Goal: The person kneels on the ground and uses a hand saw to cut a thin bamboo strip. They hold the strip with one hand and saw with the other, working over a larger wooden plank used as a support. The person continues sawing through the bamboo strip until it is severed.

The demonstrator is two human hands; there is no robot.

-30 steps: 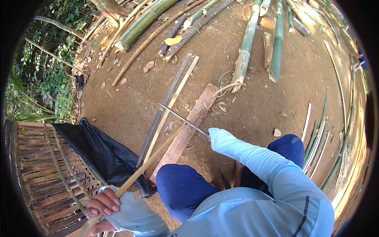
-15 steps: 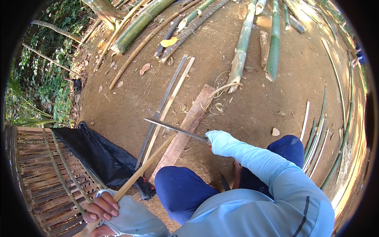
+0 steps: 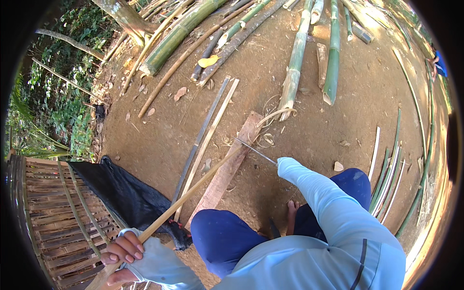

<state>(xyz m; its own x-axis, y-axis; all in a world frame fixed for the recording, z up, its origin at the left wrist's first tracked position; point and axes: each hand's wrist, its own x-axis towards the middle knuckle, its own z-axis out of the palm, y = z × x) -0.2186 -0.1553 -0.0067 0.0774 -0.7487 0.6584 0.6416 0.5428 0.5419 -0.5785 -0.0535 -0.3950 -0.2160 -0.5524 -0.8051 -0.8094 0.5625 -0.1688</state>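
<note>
"How are the fingers placed?"

"A long, flat, pale bamboo strip (image 3: 181, 198) is grasped in the left hand's (image 3: 124, 252) curled fingers. A thin steel knife (image 3: 256, 151) is gripped by the right hand (image 3: 285, 166), its fingers hidden by the cuff."

"How much is done?"

"The strip is held over a reddish-brown wooden plank (image 3: 220, 187). By pale curled shavings (image 3: 267, 140), some paring is suggested; what is left cannot be told."

"Anything in the way?"

"The strip's far end is possibly crowded by a cut greenish bamboo pole (image 3: 293, 77); its near stretch is flanked by crumpled black mesh cloth (image 3: 128, 191)."
</note>
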